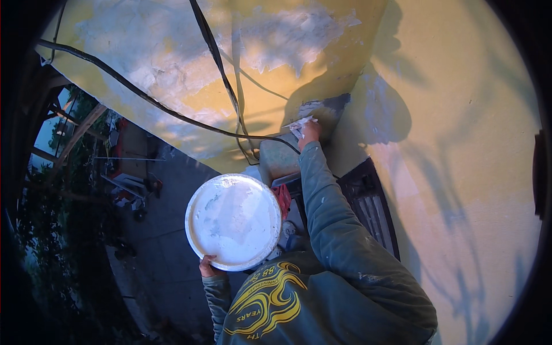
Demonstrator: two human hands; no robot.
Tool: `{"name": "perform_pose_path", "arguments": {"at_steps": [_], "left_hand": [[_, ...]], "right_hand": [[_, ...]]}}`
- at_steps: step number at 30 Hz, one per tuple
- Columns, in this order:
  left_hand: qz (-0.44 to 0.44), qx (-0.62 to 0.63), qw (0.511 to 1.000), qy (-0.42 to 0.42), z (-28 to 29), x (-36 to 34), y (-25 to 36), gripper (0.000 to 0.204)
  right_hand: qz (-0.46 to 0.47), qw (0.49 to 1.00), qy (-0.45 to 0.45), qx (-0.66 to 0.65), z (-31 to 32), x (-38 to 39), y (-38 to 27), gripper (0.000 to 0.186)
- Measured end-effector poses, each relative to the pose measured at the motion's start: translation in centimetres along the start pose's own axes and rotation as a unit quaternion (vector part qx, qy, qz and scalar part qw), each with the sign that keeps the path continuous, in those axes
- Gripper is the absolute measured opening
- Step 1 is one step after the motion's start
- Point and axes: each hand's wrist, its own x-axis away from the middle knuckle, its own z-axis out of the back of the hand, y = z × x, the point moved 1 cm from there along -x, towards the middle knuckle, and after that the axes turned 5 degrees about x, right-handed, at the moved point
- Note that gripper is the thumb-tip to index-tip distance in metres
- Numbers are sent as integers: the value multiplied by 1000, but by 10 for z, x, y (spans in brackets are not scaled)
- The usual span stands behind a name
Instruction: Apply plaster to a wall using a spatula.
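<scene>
My left hand (207, 266) is closed on the near left rim of a round white lid (233, 221). Wet white putty is smeared over the lid's face. Stretched out ahead, my right hand (310, 133) grips what looks like a putty knife (298, 122), its flat end coated in white. It is against the yellow wall (261, 75) near the inner corner, beside a grey patch (336, 105). My fingers partly hide the tool's handle. Rough white patches cover much of that wall.
A black cable (144, 96) crosses in front of the wall, and another (217, 57) hangs down to meet it. Below my right arm is a dark slatted frame (368, 198). A red plastic bag (283, 201) shows behind the lid. Far below left lies paved ground (164, 230).
</scene>
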Motion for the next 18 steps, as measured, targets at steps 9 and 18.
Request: {"name": "perform_pose_path", "arguments": {"at_steps": [9, 18], "left_hand": [[11, -6, 1000, 24, 11, 4, 4, 56], [5, -32, 999, 7, 4, 3, 1, 53]], "right_hand": [[102, 993, -19, 51, -12, 90, -79, 14], [123, 971, 36, 200, -9, 39, -83, 21]]}}
